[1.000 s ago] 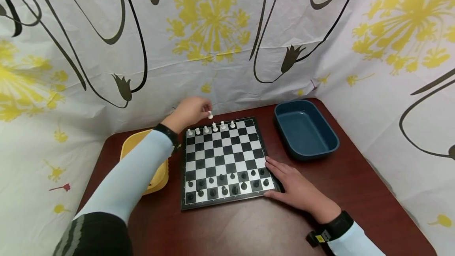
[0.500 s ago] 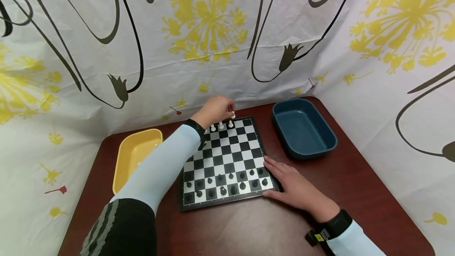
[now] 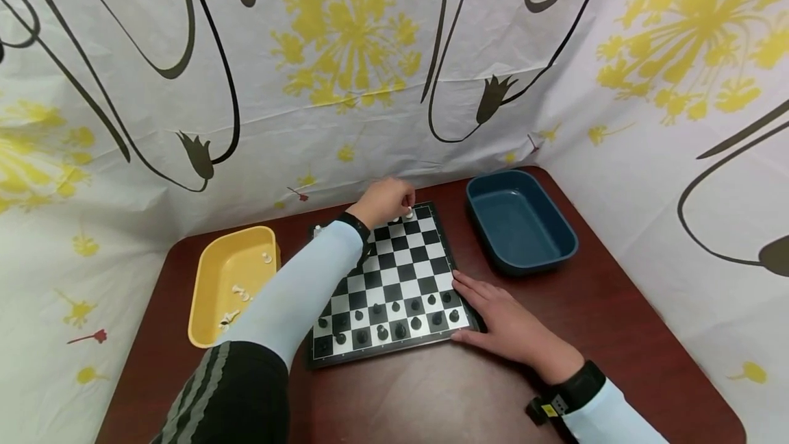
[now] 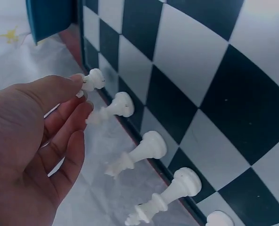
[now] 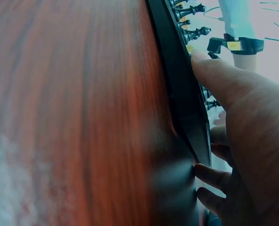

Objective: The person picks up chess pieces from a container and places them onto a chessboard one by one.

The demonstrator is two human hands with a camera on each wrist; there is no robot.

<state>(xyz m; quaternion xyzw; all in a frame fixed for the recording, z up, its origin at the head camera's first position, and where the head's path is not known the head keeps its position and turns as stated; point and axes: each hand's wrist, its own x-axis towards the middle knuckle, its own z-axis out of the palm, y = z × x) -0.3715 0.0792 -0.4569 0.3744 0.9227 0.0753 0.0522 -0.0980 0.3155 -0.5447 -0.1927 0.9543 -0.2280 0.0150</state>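
The chessboard [image 3: 403,273] lies in front of me. At its far edge my left hand [image 3: 387,201] pinches a white chess piece [image 4: 93,80] between thumb and fingertips. The fingers cover its top, and its base is by the last rank. Beside it in the left wrist view stand several white pieces, among them a white king [image 4: 170,195]. My right hand [image 3: 502,321] rests at the board's near right corner, fingers along the right edge and thumb at the front edge. Two ranks of black chess pieces [image 3: 401,329] stand on the near side.
A yellow tray [image 3: 197,293] at the left holds several loose white pieces, partly hidden by my left forearm. A dark blue tray [image 3: 524,225] stands to the right of the board, on the reddish-brown table [image 3: 616,334]. A patterned cloth [image 3: 370,136] hangs behind.
My left hand has moved right along the far rank with the white piece, then lowered it towards the board. More of the yellow tray shows. The right hand has kept its place.
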